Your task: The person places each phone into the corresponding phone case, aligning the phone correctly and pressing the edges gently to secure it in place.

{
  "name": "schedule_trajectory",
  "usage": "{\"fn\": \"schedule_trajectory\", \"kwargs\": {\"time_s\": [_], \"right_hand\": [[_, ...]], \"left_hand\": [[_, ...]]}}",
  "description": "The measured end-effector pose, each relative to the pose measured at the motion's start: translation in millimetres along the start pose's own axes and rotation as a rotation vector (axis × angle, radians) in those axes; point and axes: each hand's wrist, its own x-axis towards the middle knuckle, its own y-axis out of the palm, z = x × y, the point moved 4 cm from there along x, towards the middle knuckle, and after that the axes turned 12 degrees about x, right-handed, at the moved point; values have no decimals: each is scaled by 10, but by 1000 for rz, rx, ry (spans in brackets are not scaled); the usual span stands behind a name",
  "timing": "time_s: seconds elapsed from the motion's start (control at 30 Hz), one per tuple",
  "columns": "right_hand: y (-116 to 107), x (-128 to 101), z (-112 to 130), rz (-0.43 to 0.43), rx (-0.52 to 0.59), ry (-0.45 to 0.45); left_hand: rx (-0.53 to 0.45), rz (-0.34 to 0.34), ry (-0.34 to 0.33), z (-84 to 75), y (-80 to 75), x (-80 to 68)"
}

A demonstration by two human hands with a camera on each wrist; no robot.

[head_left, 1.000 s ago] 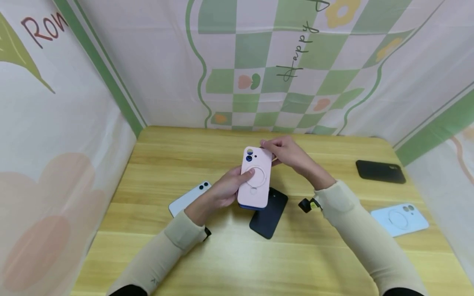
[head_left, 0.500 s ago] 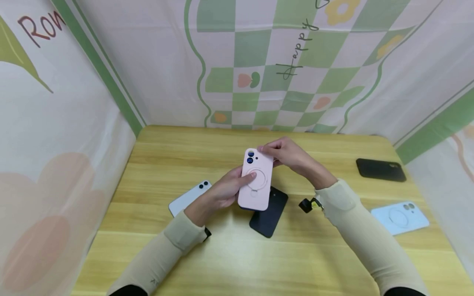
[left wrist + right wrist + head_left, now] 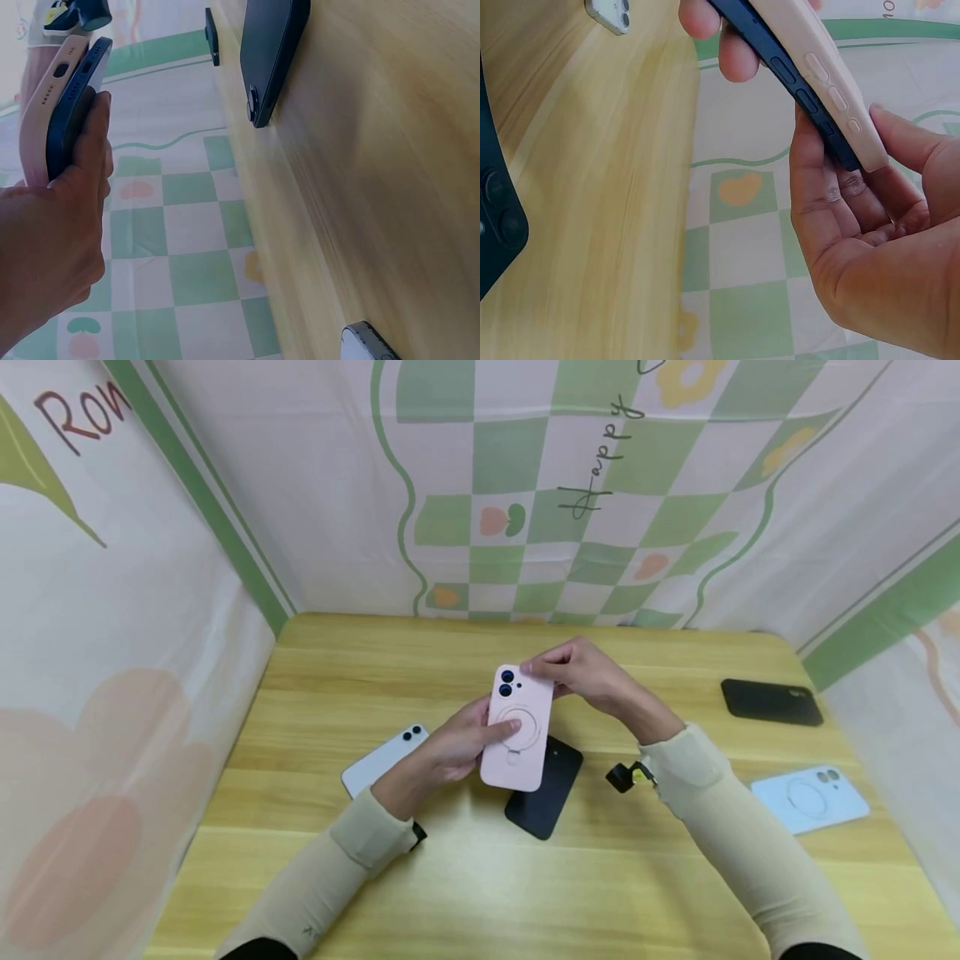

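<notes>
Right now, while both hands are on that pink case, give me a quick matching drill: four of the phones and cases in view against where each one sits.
Things:
1. pink silicone case with ring
2. white phone with twin lenses
3. light blue case with ring
4. flat black case

Places:
A. table's far right, near the backdrop
B. held above the table in both hands
C. table, left of the left hand
D. table's right edge, nearer the person

Pairs: 1-B, 2-C, 3-D, 4-A

three phones (image 3: 517, 727), two cases (image 3: 771, 702)
</notes>
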Motion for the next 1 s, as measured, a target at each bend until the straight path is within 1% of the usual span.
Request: {"fn": "schedule_trajectory", "kwargs": {"time_s": [0.2, 0.5, 0.6, 0.87, 1.0], "right_hand": [[6, -13, 1, -17, 1, 7], [15, -15, 9, -52, 4, -16], [8, -23, 7, -59, 29, -16], [5, -33, -33, -40, 121, -9], [6, -34, -64, -49, 154, -2]], "left_hand": [[8, -2, 12, 8, 0, -5], [7, -27, 18, 7, -1, -21], [19, -45, 21, 4, -5, -24], [38, -105, 61, -51, -34, -64], [40, -110, 64, -51, -37, -71]]}}
